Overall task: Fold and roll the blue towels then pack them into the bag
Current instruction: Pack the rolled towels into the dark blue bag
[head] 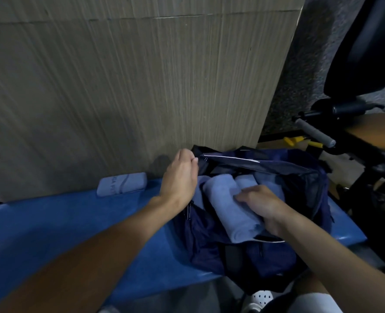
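Blue bench [51, 222] and wood wall [119, 86] fill most of the view, and the bag [209, 249] is set on the right end of the bench, its mouth open.

At least three light blue rolls can be seen side by side inside it. The near roll [229, 213] is held by the right hand [261, 206], with the fingers bent over its top. One end of this roll sticks up at the near rim, so it does not look fully down. The other rolls [245, 184] are packed on its far right side and touch it. The far left corner of the bag's mouth is pinched by the left hand [182, 175] and lifted, so the mouth is held wide.

The packing step seems to be in hand. Next, the near roll likely needs to be pushed down flat beside the others and then let go. A soft push is called for, since a roll can come undone and the bag is floppy.

One folded towel [121, 185] is left on the bench by the wall, to the left of the bag. It looks flat and not rolled, so it would need to be rolled and packed too.

Black gym gear [356, 109] with a grey handle [315, 133] stands to the right. A white shoe [261, 298] shows at the near edge.
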